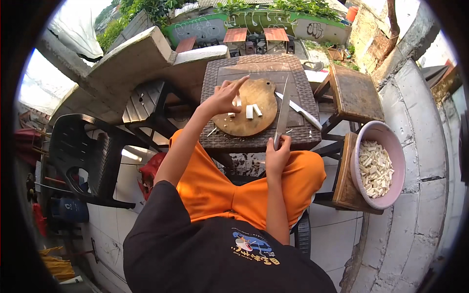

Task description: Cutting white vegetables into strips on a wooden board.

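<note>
My left hand [226,97] hovers above the left part of a round wooden cutting board [262,95], with thumb and fingers spread. White blocks of food lie below and beside it, partly hidden by the hand. Two more white pieces [250,112] rest near the middle of the board. My right hand [278,152] grips the handle of a long kitchen knife [283,110] by my knee, just off the table's near edge. Its blade points up and away from me, right of the board. A second knife [306,114] lies on the brown woven-pattern table [227,143].
At right, a pink basin [397,175] of cut white pieces [374,168] stands on a wooden stool [343,183]. Another wooden stool [357,93] is beyond it. A black plastic chair [84,157] and a dark slatted stool [144,99] stand left. A concrete-block wall [417,146] runs along the right.
</note>
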A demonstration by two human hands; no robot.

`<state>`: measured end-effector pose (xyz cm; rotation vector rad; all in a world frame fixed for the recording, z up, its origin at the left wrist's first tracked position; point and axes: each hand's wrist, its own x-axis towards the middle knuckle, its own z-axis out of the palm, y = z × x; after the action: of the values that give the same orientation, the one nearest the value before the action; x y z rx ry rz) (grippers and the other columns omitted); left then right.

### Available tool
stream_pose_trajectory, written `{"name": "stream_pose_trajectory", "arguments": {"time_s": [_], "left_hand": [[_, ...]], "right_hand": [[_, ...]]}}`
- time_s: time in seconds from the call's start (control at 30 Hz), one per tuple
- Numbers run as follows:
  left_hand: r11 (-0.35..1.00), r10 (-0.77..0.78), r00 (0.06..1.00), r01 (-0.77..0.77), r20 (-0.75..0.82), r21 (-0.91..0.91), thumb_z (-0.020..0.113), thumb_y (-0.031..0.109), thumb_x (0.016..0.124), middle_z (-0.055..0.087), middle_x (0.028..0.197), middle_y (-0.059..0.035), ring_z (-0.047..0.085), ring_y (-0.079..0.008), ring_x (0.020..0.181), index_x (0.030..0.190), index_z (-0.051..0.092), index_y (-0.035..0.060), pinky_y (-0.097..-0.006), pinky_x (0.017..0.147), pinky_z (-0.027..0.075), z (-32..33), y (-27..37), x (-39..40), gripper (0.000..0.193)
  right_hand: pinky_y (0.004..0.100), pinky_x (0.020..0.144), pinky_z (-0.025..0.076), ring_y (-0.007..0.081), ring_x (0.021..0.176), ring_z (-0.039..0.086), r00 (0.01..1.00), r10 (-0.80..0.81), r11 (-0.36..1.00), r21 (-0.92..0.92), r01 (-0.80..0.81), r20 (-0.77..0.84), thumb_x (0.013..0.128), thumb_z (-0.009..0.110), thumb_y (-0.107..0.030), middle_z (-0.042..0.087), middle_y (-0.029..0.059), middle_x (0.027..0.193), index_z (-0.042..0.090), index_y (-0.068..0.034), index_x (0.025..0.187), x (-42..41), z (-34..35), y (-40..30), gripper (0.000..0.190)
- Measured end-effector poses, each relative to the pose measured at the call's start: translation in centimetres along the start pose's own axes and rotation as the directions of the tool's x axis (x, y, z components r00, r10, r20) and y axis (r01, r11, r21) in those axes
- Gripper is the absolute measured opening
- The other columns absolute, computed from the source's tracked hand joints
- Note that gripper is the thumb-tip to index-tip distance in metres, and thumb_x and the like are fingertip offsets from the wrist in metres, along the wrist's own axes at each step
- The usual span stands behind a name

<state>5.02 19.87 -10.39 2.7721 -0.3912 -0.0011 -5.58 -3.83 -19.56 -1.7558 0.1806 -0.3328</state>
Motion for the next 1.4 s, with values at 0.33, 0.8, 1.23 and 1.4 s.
{"name": "stream_pose_trajectory", "arguments": {"time_s": [0.33, 0.8, 1.23, 1.4], "left_hand": [[1.000, 0.022, 1.000, -0.021, 0.008, -0.015, 0.080, 0.025, 0.070, 0.060, 0.118, -0.0071, 0.045, -0.0310, 0.129, 0.164, 0.014, 0.0268, -0.0505, 0.113, 0.029, -1.4, -0.9, -3.0, 0.115], [0.998, -0.008, 0.996, 0.013, 0.089, -0.061, 0.083, 0.037, 0.074, 0.059, 0.128, -0.0082, 0.042, -0.0318, 0.136, 0.164, 0.010, 0.0288, -0.0538, 0.113, 0.029, -0.5, -1.7, -2.6, 0.116], [0.986, 0.161, 0.986, -0.160, 0.029, -0.034, 0.085, 0.035, 0.073, 0.064, 0.127, -0.0089, 0.045, -0.0311, 0.136, 0.164, 0.014, 0.0221, -0.0526, 0.109, 0.030, 2.8, 2.1, -0.6, 0.116], [0.986, 0.165, 0.986, -0.165, 0.034, -0.004, 0.081, 0.029, 0.075, 0.066, 0.119, -0.0091, 0.049, -0.0314, 0.130, 0.164, 0.015, 0.0223, -0.0526, 0.110, 0.030, 2.7, 2.2, -0.4, 0.111]], "right_hand": [[0.0412, 0.075, 0.052, 0.0313, 0.081, 0.068, 1.000, 0.009, 0.999, -0.051, -0.008, 0.016, 0.092, 0.070, -0.012, 0.068, 0.0150, 0.092, 0.053, -0.002, 0.106, 0.0, 0.1, -0.2, 0.024], [0.0407, 0.075, 0.052, 0.0302, 0.080, 0.068, 1.000, 0.001, 0.999, -0.052, 0.000, 0.021, 0.093, 0.069, -0.011, 0.068, 0.0153, 0.089, 0.053, -0.001, 0.107, 0.0, 0.1, -0.2, 0.024], [0.0409, 0.076, 0.053, 0.0315, 0.083, 0.069, 0.999, 0.029, 0.998, -0.057, -0.028, 0.030, 0.091, 0.071, -0.011, 0.069, 0.0165, 0.092, 0.054, -0.001, 0.107, -0.1, 0.1, -0.1, 0.026], [0.0407, 0.076, 0.053, 0.0317, 0.082, 0.069, 1.000, 0.002, 0.998, -0.056, 0.000, 0.026, 0.091, 0.070, -0.011, 0.069, 0.0166, 0.091, 0.054, -0.001, 0.107, 0.0, 0.2, 0.2, 0.025]]}}
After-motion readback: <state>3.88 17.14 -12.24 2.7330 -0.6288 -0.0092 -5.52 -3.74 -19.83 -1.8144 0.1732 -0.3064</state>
